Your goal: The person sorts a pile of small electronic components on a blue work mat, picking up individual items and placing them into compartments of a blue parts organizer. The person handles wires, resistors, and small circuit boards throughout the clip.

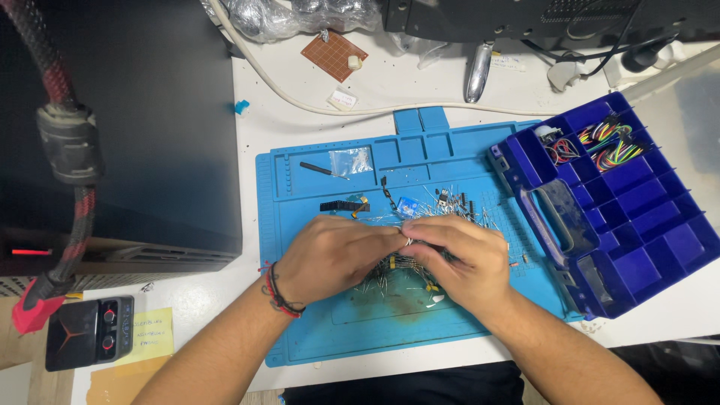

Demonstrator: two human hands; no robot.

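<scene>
Two sets of fingertips meet over the middle of the mat. Our left hand (330, 255) and right hand (459, 259) come together thumb to forefinger, both pinched nearly closed on a small metal-legged component (409, 241). The piece is too small to tell its kind; only a glint of wire shows between the fingers. The remaining fingers of each hand curl loosely inward, knuckles up.

Beneath and just beside the hands lies a loose pile of electronic components (397, 270) with thin wire leads, some with yellow bodies, scattered on the blue work mat (315, 330). More of the same spread upward past the hands toward a small blue part (407, 205) and a few black parts (450, 199).

On our left wrist, a red and black cord bracelet (276, 289).

Farther up the mat: a black pin header strip (337, 205), a slim dark tool (319, 169), and a small clear bag (350, 160) lying in the mat's upper trays.

To the right, overlapping the mat's edge, an open dark blue compartment box (645, 225) with a handle; most cells look bare, two upper cells hold coloured jumper wires (609, 144).

At the top of the white table (420, 82), a brown perforated board (334, 54) and a white cable (285, 94) running across.

To the left, a black computer case (135, 120), a braided red and black hose (67, 187), and lower down a small black device (90, 331) on a yellow note (152, 334).
</scene>
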